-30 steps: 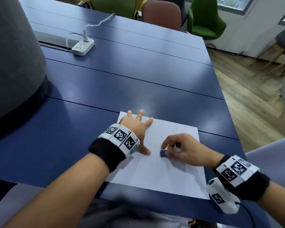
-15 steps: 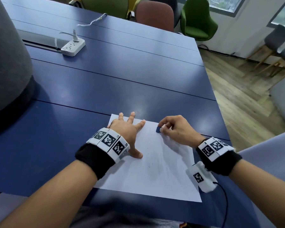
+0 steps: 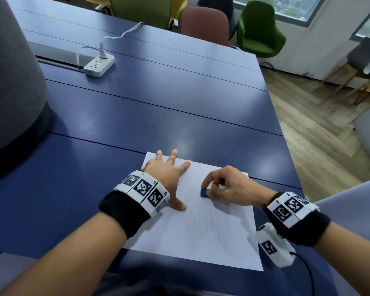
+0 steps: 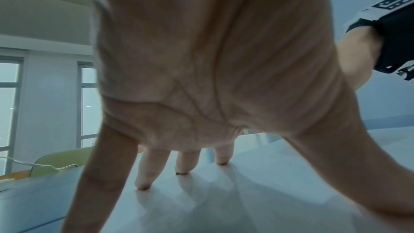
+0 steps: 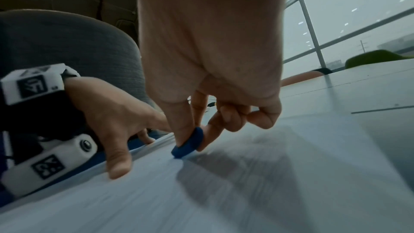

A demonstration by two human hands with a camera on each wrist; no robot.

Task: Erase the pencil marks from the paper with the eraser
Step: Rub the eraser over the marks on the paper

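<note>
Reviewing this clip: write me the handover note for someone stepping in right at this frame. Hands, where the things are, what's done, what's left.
Left hand: flat, fingers spread, pressing the paper down near its far left corner.
Right hand: pinches the blue eraser between thumb and fingertips, its lower edge on the sheet, in the far half.
Paper lies on the blue table, near its front edge.
Done: no clear pencil lines show on most of the sheet.
Left: faint grey smudging in the near half and a few dark specks around the middle; rub those, keeping the sheet pinned. Whether fine marks remain cannot be told from these views.
</note>
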